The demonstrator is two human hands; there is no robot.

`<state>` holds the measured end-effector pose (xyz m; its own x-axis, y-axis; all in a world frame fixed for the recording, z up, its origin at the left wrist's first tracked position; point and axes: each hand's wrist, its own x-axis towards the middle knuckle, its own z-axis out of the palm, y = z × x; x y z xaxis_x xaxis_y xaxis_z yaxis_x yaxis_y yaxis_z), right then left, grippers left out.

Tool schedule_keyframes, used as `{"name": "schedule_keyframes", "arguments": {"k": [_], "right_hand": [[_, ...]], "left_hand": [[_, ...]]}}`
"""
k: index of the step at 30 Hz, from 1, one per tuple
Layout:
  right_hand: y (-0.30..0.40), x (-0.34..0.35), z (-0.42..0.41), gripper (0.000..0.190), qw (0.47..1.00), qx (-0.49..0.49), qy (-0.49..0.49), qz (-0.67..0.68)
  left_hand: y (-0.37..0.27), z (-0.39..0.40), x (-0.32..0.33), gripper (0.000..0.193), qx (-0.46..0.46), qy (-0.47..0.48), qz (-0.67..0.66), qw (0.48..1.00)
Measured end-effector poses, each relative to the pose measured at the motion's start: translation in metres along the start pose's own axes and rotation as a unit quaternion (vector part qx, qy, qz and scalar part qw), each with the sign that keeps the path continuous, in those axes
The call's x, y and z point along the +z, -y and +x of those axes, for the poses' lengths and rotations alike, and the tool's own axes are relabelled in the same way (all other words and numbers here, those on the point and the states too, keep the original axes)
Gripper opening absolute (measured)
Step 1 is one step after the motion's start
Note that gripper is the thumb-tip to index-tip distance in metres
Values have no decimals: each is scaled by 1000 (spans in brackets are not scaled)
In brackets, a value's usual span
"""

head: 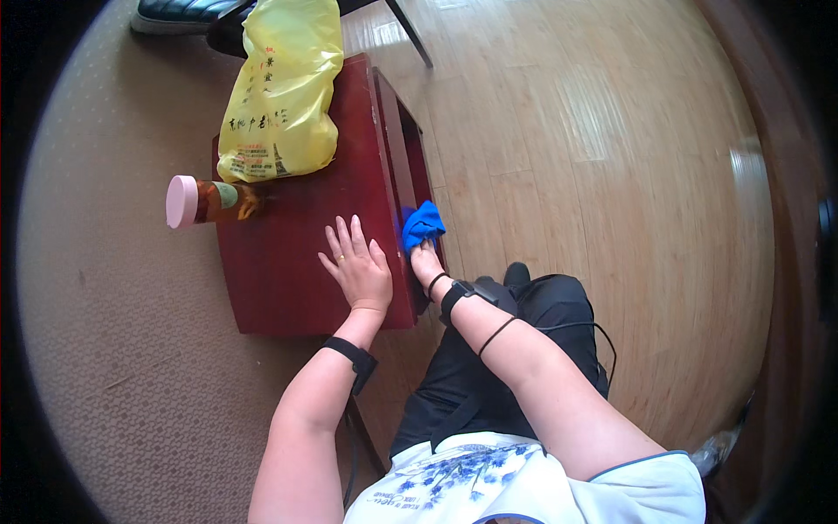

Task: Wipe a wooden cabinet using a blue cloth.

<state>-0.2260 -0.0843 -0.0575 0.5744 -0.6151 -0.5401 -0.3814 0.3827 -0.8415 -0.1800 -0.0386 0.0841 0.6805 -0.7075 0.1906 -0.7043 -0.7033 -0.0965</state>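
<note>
My left hand (359, 272) lies flat, fingers spread, on the dark red top of a small wooden cabinet (294, 288); nothing is in it. A blue cloth (423, 226) is in my right hand (427, 262), held against the cabinet's open side by the front edge; part of the cloth reaches into the shadow of the opening, and my fingertips are partly hidden by it. Farther back on the top lies a yellow plastic bag (285, 98) bearing writing. Beside the bag, at the left edge, stands a jar with a pink lid (182, 202) and brownish contents.
Wood-look flooring (524, 164) extends to the right of the cabinet. On the left is a patterned brown surface (131, 327). A dark padded item (183, 14) and a thin black leg (410, 33) appear at the top. A cable (605, 337) passes by my dark trousers.
</note>
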Motion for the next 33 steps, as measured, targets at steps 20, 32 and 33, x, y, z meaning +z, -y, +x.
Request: {"name": "schedule_keyframes", "arguments": {"k": [20, 32, 33], "right_hand": [[46, -32, 166, 59, 978, -196, -73, -26], [141, -38, 173, 51, 971, -216, -60, 84], [111, -65, 193, 55, 972, -219, -77, 31]], "left_hand": [[-25, 3, -2, 51, 1, 38, -36, 999], [-19, 3, -8, 52, -2, 47, -34, 998], [-42, 5, -3, 52, 10, 49, -62, 997]]}}
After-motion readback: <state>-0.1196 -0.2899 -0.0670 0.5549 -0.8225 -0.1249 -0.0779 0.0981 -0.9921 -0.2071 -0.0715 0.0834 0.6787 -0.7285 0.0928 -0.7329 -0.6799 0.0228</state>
